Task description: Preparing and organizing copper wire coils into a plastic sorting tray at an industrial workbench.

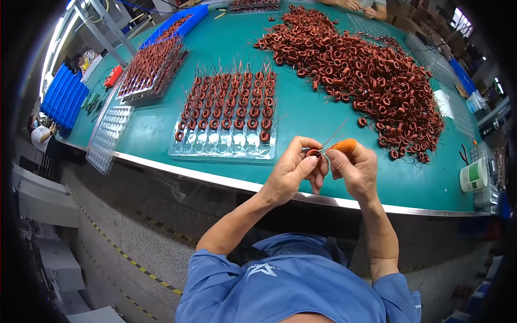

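Near the table's front edge, my left hand point(290, 173) pinches a small copper-wound toroidal coil point(313, 154) between thumb and fingers. Close beside it, my right hand point(355, 173) is closed, with thumb and index finger at the coil's wire leads. An orange finger cot point(346, 145) covers its index fingertip. One thin lead sticks up and to the right, above both hands. To the left of my hands lies a clear plastic tray point(223, 151). Rows of similar coils stand in it, leads upward, and its nearest row has bare pockets except at the ends.
A large heap of loose coils point(355, 59) spreads over the green table point(318, 124) at the right. Stacked filled trays point(148, 72) and a blue bin point(191, 21) stand at the left. A white tub point(474, 176) sits at the right edge. Another person's hands point(361, 8) show across the table.
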Tool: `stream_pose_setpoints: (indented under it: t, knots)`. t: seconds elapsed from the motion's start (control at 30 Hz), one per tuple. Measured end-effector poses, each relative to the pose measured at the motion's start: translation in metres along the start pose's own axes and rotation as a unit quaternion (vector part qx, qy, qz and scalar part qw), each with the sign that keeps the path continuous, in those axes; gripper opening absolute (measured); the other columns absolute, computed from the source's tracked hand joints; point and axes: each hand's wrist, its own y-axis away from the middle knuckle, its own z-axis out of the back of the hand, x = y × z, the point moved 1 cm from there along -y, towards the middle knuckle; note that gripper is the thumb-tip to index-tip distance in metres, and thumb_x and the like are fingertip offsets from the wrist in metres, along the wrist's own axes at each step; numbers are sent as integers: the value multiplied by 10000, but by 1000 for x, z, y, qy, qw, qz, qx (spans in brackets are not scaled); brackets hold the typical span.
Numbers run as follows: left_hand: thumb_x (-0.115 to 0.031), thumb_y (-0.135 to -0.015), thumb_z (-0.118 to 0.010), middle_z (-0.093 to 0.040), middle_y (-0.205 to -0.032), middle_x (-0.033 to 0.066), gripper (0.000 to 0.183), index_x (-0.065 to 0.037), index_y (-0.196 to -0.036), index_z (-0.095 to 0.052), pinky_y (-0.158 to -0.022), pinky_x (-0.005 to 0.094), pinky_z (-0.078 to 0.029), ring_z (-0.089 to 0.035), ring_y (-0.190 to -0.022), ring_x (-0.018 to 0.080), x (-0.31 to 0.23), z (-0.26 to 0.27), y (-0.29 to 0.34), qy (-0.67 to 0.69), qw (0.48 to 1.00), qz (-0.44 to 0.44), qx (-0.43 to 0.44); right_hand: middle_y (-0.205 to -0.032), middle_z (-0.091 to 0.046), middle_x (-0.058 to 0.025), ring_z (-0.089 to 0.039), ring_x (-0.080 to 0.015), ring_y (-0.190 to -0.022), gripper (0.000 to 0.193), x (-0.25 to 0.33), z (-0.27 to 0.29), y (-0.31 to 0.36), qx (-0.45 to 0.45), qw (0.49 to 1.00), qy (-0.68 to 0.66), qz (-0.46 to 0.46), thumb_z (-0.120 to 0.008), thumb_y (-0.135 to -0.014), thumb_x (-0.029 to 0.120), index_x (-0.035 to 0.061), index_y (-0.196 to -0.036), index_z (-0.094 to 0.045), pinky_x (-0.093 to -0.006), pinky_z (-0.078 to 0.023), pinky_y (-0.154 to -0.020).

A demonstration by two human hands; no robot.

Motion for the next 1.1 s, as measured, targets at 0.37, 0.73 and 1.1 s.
stream_pose_setpoints:
  t: [0.37,0.73,1.1]
  knots:
    - [-185,-999,-440,-507,-705,-3,230,-3,-1108,-531,-453,197,-374,-466,-555,55,12,-2,-3,-69,992,18,-101,-666,-657,-66,-579,-81,-574,154,-1,-15,-2,-78,990,115,27,-683,-867,121,-28,-842,-653,-230,-465,-525]
    - [-179,-995,-423,-505,-652,10,246,25,-1079,-532,-449,214,-372,-460,-520,64,12,-3,7,-99,991,13,-94,-799,-619,-39,-587,-99,-648,306,-10,-4,9,-130,973,151,113,-774,-778,112,13,-1031,-633,-233,-469,-559]
    - [-154,-970,-477,-527,-626,41,176,-9,-1040,-548,-507,276,-411,-501,-544,112,7,3,18,-333,941,-39,-51,-768,-658,-116,-632,-181,-633,130,8,-18,7,13,958,260,123,-720,-800,49,-16,-889,-651,-279,-495,-586]
